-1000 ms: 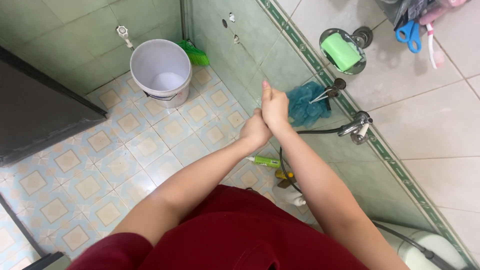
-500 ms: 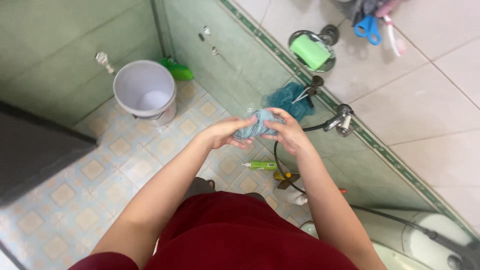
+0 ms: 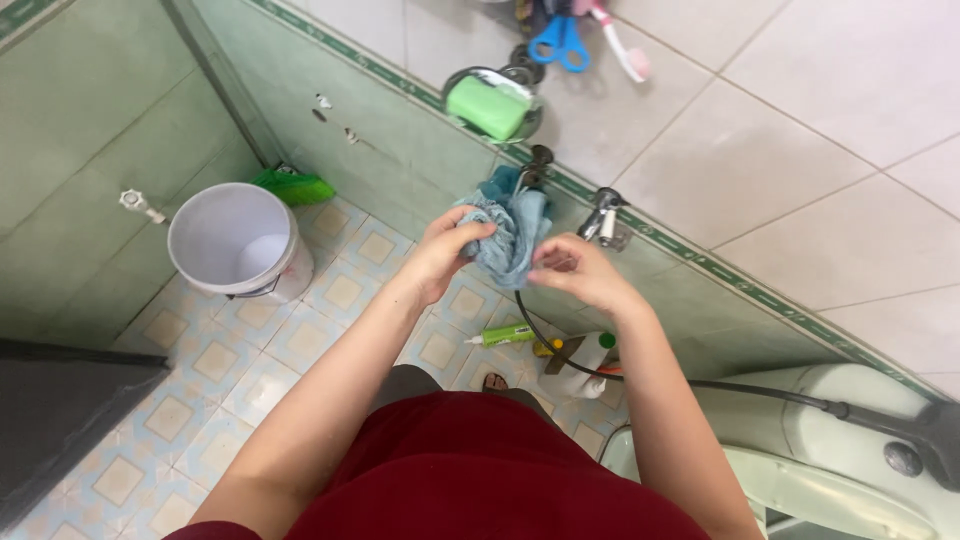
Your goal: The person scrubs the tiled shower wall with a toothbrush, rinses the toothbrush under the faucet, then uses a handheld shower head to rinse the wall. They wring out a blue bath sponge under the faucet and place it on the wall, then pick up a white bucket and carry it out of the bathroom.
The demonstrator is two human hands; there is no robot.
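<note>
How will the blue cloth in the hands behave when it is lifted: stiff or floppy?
Probably floppy: the blue cloth hangs in soft folds below the left hand, which grips its top. It looks light, since the fingers alone carry it. It may be wet and could drip; that is unclear. The right hand touches its lower edge.

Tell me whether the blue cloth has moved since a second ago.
Yes. The crumpled blue cloth, earlier balled between both hands away from the wall, now hangs from the left hand by the metal tap.
</note>
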